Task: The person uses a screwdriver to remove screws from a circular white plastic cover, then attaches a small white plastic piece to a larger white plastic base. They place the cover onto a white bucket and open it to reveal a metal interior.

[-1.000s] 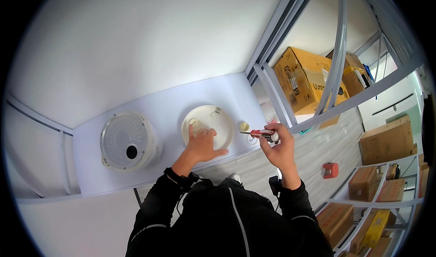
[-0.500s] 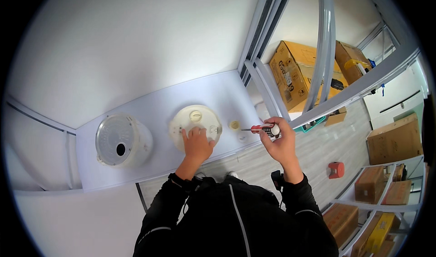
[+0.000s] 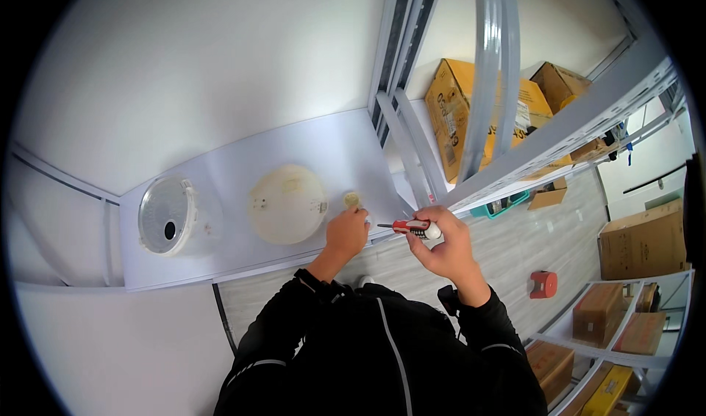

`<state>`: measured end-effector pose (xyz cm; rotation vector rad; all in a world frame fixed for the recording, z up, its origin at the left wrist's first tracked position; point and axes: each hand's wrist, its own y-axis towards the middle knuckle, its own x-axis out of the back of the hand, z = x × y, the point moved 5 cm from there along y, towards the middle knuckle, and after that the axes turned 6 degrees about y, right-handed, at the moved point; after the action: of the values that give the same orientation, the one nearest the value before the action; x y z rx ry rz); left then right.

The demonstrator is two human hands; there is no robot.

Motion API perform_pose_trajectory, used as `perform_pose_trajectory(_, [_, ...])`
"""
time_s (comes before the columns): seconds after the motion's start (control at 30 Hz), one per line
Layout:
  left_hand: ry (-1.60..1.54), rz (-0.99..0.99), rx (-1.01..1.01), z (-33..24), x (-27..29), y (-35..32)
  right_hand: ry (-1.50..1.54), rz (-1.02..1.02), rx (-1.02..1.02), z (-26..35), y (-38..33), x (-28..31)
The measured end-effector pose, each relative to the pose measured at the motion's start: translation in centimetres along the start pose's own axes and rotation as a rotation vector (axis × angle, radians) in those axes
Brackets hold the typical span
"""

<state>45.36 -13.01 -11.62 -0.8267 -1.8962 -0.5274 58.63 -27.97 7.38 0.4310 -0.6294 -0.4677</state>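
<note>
gripping the red-and-white screwdriver (image 3: 410, 227) in the right hand (image 3: 446, 247), with thumb and fingers closed around the handle and with the shaft pointing left, toward the left hand (image 3: 347, 234). reaching with the left, bunched rather than spread, to the small yellowish piece (image 3: 352, 198) on the table top (image 3: 323, 140), a little right of the cream disc (image 3: 288, 204). impossible to say whether pinching the small yellowish piece or only touching it, with fingertips too blurred to judge. to work well here, angle the screwdriver tip aside so as not to jab the left knuckles, so near the shaft. best to take the small piece by its rim, between thumb and forefinger, pressing lightly in case of a slick surface. look straight down before closing on it, and avoid shoving it toward the near edge of the table. grip the screwdriver firmly, so close to that edge, to avoid a drop to the floor (image 3: 507, 247). mind the cream disc too: pass beside its rim, not against it. no need to disturb the lidded drum (image 3: 163, 204), well apart at the left.
</note>
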Motion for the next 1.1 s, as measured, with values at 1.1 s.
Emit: perform_pose_trajectory(1.1, [-0.155,-0.291,0.054,-1.3,-1.7,-0.5,0.077,0.04,0.097,-0.6,-2.7,4.5])
